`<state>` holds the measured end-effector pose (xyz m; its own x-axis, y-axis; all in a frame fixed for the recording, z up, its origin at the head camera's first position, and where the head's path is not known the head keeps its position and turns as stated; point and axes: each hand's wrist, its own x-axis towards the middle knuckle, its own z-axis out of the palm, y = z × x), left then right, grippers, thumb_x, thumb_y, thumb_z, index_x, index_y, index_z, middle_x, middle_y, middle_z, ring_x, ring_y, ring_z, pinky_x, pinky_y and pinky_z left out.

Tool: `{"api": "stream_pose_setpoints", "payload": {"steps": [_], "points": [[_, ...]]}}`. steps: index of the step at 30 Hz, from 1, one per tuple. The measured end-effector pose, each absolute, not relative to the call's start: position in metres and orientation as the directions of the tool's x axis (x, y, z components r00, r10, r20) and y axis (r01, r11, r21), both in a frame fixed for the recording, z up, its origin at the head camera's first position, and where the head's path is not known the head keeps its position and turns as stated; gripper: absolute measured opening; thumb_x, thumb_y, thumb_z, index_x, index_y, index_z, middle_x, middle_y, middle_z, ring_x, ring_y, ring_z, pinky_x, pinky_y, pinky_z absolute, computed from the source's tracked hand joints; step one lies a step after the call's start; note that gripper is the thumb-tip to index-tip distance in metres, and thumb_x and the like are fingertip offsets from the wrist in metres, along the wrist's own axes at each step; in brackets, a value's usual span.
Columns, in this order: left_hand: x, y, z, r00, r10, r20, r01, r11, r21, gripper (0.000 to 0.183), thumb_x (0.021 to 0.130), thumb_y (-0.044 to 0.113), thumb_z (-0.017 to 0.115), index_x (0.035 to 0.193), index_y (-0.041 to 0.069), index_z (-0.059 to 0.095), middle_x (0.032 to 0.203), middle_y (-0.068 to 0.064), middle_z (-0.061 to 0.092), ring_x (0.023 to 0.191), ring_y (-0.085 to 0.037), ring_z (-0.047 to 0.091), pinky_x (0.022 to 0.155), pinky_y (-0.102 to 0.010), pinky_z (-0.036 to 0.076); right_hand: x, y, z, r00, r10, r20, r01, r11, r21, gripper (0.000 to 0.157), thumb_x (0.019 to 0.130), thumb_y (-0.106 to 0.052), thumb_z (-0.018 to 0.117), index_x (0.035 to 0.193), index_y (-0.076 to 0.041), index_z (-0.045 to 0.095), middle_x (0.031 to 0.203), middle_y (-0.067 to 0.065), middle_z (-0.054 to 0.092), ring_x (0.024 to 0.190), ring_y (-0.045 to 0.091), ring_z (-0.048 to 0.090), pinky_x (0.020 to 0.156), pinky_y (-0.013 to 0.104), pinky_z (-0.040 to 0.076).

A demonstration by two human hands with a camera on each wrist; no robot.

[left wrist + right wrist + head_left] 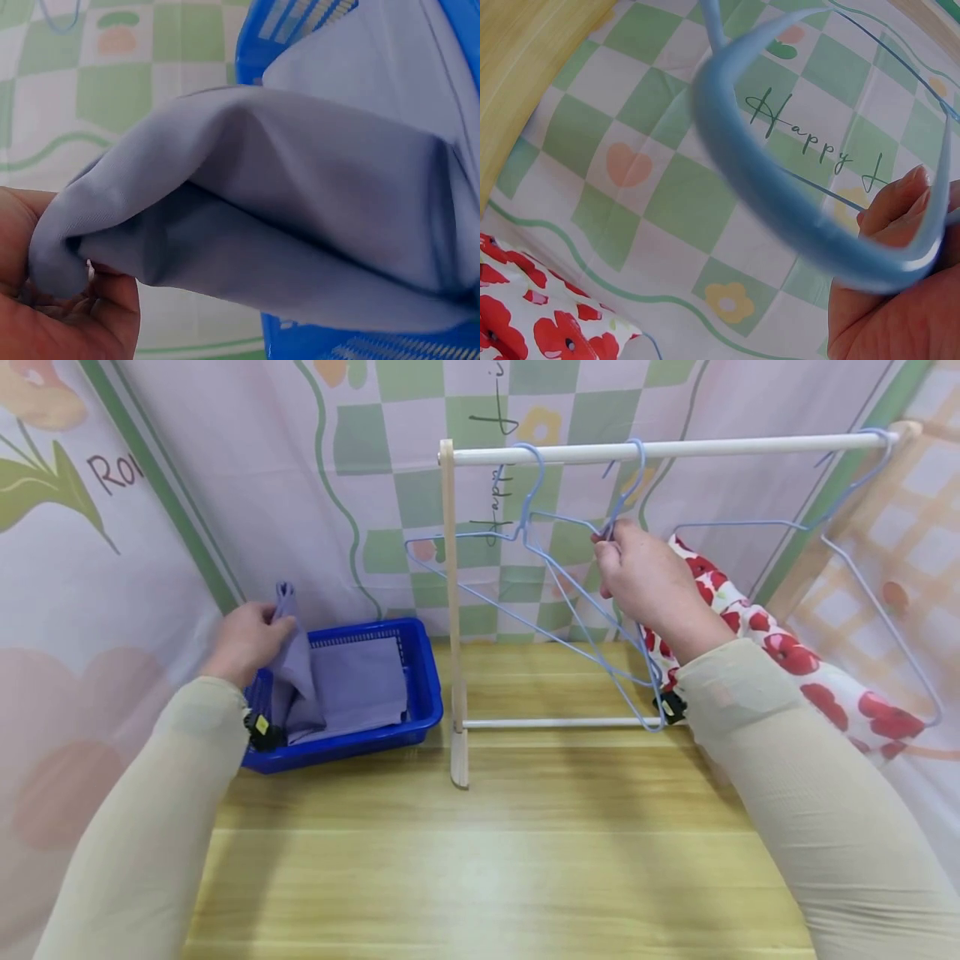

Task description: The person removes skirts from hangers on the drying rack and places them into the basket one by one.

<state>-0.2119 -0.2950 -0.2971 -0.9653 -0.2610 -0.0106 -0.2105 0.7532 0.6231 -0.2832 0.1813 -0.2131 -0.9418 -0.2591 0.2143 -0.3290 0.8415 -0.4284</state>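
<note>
there's the wooden table (495, 860), stretching broad below, and on it stands the rack (697, 447), pale post, white rail up top. on the rack's right side, the red-flowered cloth (795, 664) slants downward. left of the rack sits the blue basket (427, 693), and in it the lavender cloth (360, 681), part lying flat, part lifted at the left side; one piece or two, i can't tell! the middle blue hanger (623, 503) hangs on the rail, and the right hand (648, 581) pinches it just below the hook. over at the basket, the left hand (243, 643) pinches the lavender cloth's raised top between thumb and fingers!
</note>
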Motion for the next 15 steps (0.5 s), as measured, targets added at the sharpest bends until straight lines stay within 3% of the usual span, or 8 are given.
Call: {"api": "stream_pose_setpoints", "payload": {"steps": [9,15], "points": [[-0.225,-0.262,-0.317,-0.980,-0.198,-0.012,-0.164,0.773,0.613,0.045,0.107,0.025,0.053,0.138,-0.008,0.054,0.131,-0.031,0.059,0.116,-0.043,0.058,0.097,-0.058,0.051,-0.282,0.181,-0.213,-0.947,-0.253,0.199,-0.317,0.841,-0.438,0.050,0.112,-0.039,0.025,0.140,-0.007,0.050,0.098,0.016,0.071,0.075,0.031,0.055,0.064,0.042,0.042],[-0.233,-0.246,-0.329,-0.985,-0.171,-0.020,-0.146,0.770,0.621,0.046,0.105,0.019,0.052,0.144,-0.006,0.054,0.132,-0.028,0.061,0.114,-0.038,0.059,0.098,-0.055,0.051,-0.282,0.181,-0.213,-0.947,-0.253,0.195,-0.315,0.843,-0.437,0.050,0.112,-0.039,0.024,0.140,-0.007,0.049,0.099,0.016,0.071,0.078,0.031,0.056,0.065,0.042,0.042]]}}
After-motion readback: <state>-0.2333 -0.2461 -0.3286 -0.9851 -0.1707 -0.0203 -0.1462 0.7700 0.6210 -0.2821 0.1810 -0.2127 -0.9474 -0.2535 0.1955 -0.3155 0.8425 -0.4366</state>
